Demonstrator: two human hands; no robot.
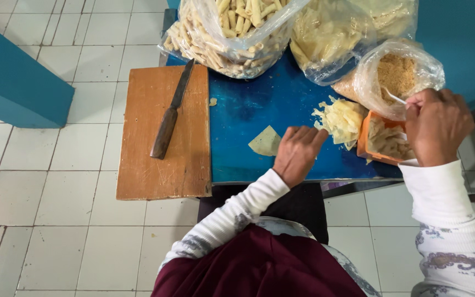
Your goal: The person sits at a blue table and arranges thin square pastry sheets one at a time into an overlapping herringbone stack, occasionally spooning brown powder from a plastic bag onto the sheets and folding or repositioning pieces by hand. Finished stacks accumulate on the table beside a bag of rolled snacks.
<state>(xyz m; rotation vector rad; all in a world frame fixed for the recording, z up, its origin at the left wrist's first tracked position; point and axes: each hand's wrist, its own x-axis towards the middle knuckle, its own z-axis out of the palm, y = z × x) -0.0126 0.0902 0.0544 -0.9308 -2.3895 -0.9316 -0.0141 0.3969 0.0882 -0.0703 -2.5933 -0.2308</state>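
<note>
Wooden-handled knife [170, 113] lies on the brown wooden cutting board [160, 165] at the blue table's [248, 104] left edge; the left hand [298, 152] presses curled fingers beside a pale dough square [265, 142]; the right hand [436, 125] pinches a white spoon [396, 97] in the clear crumb bag [397, 74] near the right edge
</note>
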